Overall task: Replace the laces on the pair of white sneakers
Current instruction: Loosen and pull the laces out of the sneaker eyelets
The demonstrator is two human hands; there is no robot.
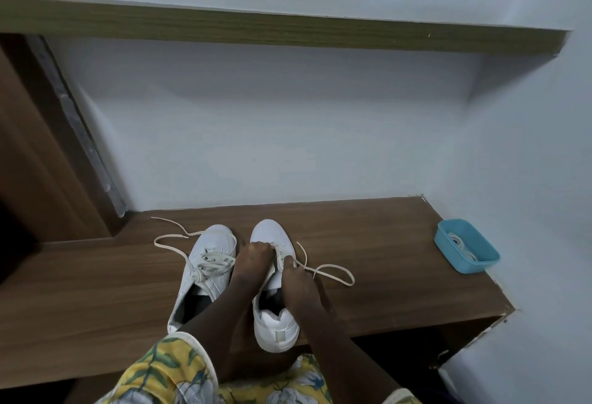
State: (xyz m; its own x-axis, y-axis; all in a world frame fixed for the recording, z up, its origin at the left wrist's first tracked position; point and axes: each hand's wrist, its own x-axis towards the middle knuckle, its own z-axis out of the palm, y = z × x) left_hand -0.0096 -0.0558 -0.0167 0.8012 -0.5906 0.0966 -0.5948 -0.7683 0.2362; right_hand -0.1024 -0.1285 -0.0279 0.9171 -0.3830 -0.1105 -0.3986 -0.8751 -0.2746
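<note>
Nearest the camera, yellow floral sleeves (166,371) frame two bare forearms reaching forward to the held sneaker (276,330), a white shoe standing on a brown wooden ledge (384,243) with its heel overhanging the near edge and its toe pointing away. The two hands are close together over its lacing. The left hand (251,259) lies along the left side of the held sneaker, its fingers curled down into the eyelet rows near the toe; whether they catch lace or tongue cannot be made out. The right hand (296,278) sits on the right side of the held sneaker and pinches its cream lace (334,272), which runs out in a slack loop onto the wood to the right of the shoe. Just left of the held sneaker stands the second sneaker (208,262), still laced, its untied lace ends (169,238) trailing away further left. Well to the right of the held sneaker, against the wall, a blue tub (474,264) holds coiled white laces (459,245). Beyond the held sneaker rises a pale wall (288,131), with a wooden shelf (288,29) high above.
</note>
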